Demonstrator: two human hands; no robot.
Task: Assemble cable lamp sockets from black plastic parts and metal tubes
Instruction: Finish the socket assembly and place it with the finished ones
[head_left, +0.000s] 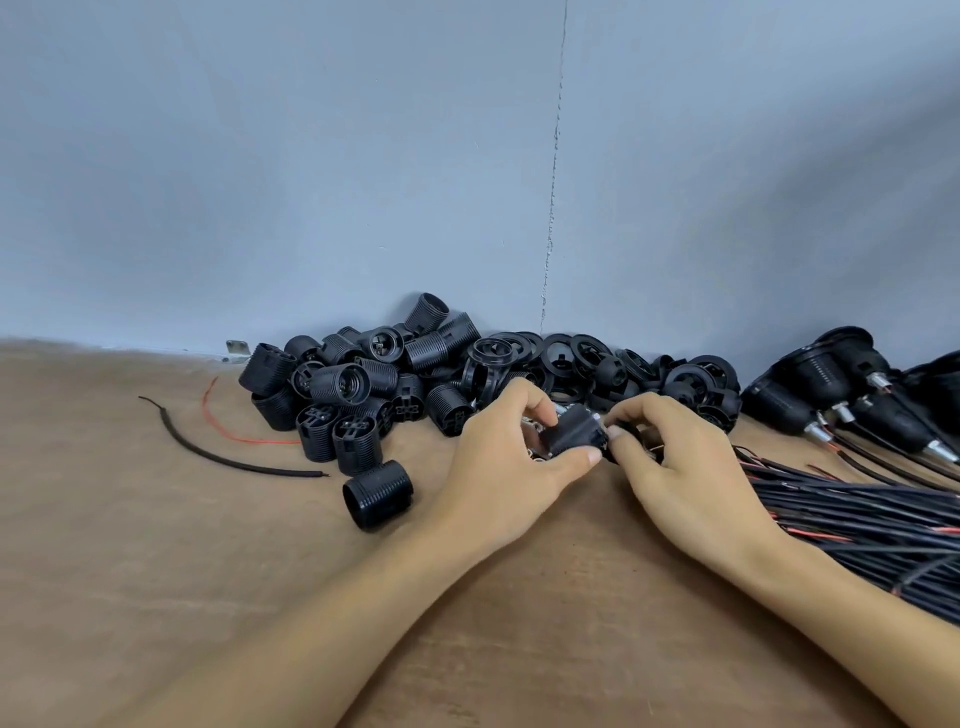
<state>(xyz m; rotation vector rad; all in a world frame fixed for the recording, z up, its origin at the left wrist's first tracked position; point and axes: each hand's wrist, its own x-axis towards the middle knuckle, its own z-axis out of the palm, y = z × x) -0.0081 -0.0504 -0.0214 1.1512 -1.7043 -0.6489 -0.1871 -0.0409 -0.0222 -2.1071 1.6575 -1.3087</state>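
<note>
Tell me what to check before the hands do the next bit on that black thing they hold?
1. Left hand grips the black ribbed plastic socket body: ok.
2. Right hand pinches its other end: ok.
3. Parts lined up straight: cannot tell, fingers hide the joint.
4. Metal tube fitted: cannot tell.
5. Spare black plastic socket shells piled within reach by the wall: ok.
6. Bundle of black and red cables lying beside the right hand: ok.
</note>
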